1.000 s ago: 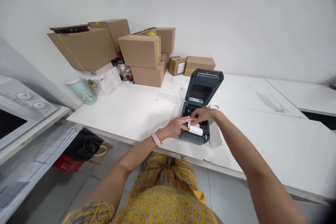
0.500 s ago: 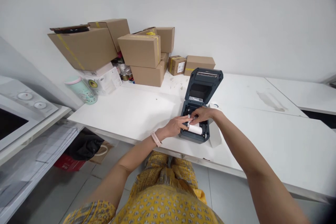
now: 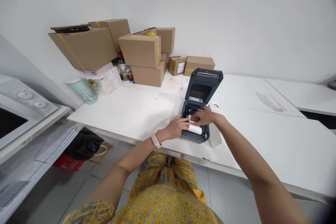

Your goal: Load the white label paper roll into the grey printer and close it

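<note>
The white table (image 3: pixel 126 115) is the surface here, and on it, close to its near edge and well right of its near left corner, stands a dark printer (image 3: pixel 198 104), open; it looks rigid and fairly weighty, best taken hold of low by both sides of the base. Its lid (image 3: pixel 203 84) stands raised towards the surface's far edge, stiff, and probably safest to grip by the outer rim. The right hand (image 3: pixel 203 116) reaches down into the bay with fingers bent, and the left hand (image 3: pixel 176 127) lies over the bay's left side, fingers loosely extended to the white roll (image 3: pixel 195 129); whether either pinches anything is hidden. That roll lies crosswise inside the bay, nearest the surface's near edge, and is likely light and smooth, firm when wound but soft and easily creased at its loose layers, so its two ends seem the better hold. Smallest, the shiny metallic strip (image 3: pixel 208 75) along the lid's top looks delicate, better left untouched by fingers
</note>
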Motion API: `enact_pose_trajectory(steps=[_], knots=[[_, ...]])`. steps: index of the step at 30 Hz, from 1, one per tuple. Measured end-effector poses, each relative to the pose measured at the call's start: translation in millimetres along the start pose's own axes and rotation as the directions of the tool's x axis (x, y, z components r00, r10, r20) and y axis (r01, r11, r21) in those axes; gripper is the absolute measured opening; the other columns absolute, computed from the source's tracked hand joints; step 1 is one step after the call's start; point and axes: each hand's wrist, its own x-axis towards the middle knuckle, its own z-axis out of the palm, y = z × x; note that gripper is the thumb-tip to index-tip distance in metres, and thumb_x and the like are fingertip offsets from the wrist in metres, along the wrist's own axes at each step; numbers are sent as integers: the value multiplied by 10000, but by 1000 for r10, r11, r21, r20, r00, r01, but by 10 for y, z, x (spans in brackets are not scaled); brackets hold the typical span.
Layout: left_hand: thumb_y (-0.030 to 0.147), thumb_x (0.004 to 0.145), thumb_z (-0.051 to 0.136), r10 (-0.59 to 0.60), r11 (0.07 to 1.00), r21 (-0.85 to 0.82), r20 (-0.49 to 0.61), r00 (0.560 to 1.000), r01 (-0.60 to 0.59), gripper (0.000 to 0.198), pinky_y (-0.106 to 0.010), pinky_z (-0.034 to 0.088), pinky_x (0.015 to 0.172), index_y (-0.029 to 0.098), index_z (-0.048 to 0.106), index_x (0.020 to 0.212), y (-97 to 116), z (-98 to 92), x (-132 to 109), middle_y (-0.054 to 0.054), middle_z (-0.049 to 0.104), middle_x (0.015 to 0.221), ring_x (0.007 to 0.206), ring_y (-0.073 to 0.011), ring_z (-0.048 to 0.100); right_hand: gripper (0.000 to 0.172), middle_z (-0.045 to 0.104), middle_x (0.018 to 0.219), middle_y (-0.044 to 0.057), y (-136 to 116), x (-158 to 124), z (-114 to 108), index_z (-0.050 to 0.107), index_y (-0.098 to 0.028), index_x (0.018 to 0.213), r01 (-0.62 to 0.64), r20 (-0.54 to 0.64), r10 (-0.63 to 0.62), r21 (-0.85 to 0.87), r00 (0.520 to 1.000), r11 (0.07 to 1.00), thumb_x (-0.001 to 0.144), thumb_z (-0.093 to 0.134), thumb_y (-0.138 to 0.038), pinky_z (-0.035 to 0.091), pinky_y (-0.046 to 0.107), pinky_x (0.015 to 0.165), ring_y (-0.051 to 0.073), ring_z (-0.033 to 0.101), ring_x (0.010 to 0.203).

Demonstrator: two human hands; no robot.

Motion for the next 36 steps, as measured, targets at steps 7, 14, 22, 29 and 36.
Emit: enact_pose_trajectory(steps=[7, 14, 22, 29, 36], knots=[[-24, 855, 399, 10, 1000, -11, -21, 1000, -10, 418, -550, 299, 1180, 188, 716, 1026, 75, 4, -88, -66, 637, 1358, 1400, -241, 465, 630, 694, 1187, 130, -7, -28, -9, 742, -292, 1093, 3, 21, -3, -9, 1000, 1000, 684, 606, -753, 150, 570, 1163, 387, 463, 1307], [22, 826, 409, 22, 999, -34, -71, 997, -24, 401, -559, 284, 1191, 170, 726, 1019, 125, 3, -109, -97, 673, 1300, 1350, -248, 523, 755, 470, 1532, 80, 148, -97, -94, 656, -301, 1296, 94, 92, -102, 89, 990, 992, 635, 727, -659, 104, 536, 1208, 390, 292, 1460], [169, 824, 529, 66, 997, -29, -118, 991, -70, 202, -499, 242, 1217, 178, 720, 890, 192, -114, -39, -111, 619, 1375, 1227, -247, 617, 735, 466, 1537, 62, 291, -165, -204, 641, -272, 1329, 205, 75, -227, 227, 971, 952, 654, 766, -533, 264, 459, 1185, 344, 379, 1426], [362, 810, 659, 42, 999, 28, -43, 998, -41, 389, -477, 323, 1080, 168, 639, 1146, 240, -86, -1, -123, 562, 1439, 1209, -283, 572, 616, 533, 1482, 86, 373, -128, -180, 670, -211, 1290, 290, 29, -324, 376, 946, 880, 758, 703, -518, 327, 379, 1165, 293, 465, 1381], [365, 850, 670, 45, 980, 193, 14, 999, -47, 682, -448, 339, 982, 201, 419, 1463, 308, 7, 77, -124, 468, 1518, 1197, -297, 510, 368, 707, 1230, 117, 429, -52, 135, 755, -179, 1079, 340, -267, -254, 353, 930, 872, 904, 536, -419, 467, 372, 1043, 256, 638, 1159]])
